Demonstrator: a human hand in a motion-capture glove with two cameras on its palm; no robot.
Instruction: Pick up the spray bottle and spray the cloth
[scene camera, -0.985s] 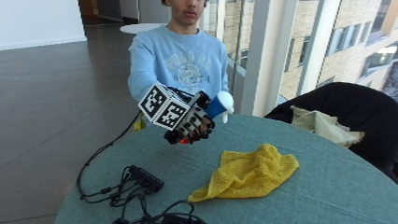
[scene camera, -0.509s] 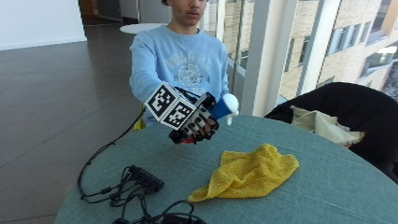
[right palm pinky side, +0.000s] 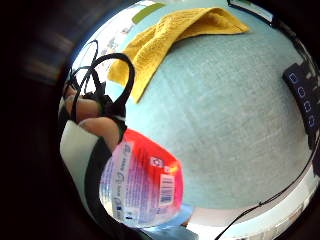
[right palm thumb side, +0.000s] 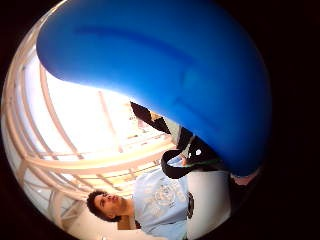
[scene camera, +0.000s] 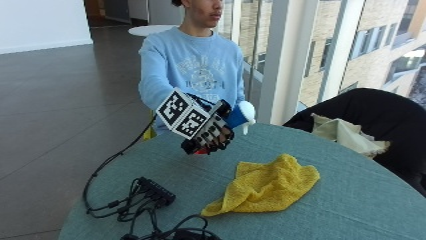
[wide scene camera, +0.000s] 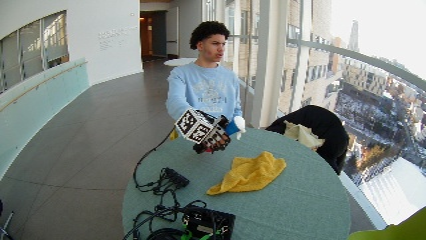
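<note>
Gloved right hand (scene camera: 208, 136) lifted above the round teal worktop (scene camera: 346, 200), fingers curled round the spray bottle (scene camera: 236, 116); blue-and-white spray head pokes out past the thumb side, nozzle roughly toward the window side. Little-finger palm view: red-labelled clear bottle body (right palm pinky side: 142, 185) pressed against the palm, off the worktop. Thumb-side palm view almost filled by the blue spray head (right palm thumb side: 165, 70).

Yellow cloth (scene camera: 266, 186) crumpled on the worktop, near the hand but apart, below and to the window side of it. Untouched; spraying judged not yet begun.

Risks, judged:
- Nozzle not aimed at cloth; squeezing from this pose likely mists bare worktop or the chair (scene camera: 373, 125) with a beige cloth (scene camera: 346, 136) draped in it.
- Black power strip (scene camera: 154, 191) and cables on the worktop just beside the hand's path; overspray onto them a concern.
- Trigger finger placement hidden; cannot tell whether any finger sits on the trigger, so a regrip mid-air could let the bottle slip.
- Spraying from too high scatters mist past the cloth edges.

Containers: spray bottle the only one. Body looks clear beneath the label, liquid level not readable. Cap/head attached. Nothing else holding contents visible.
</note>
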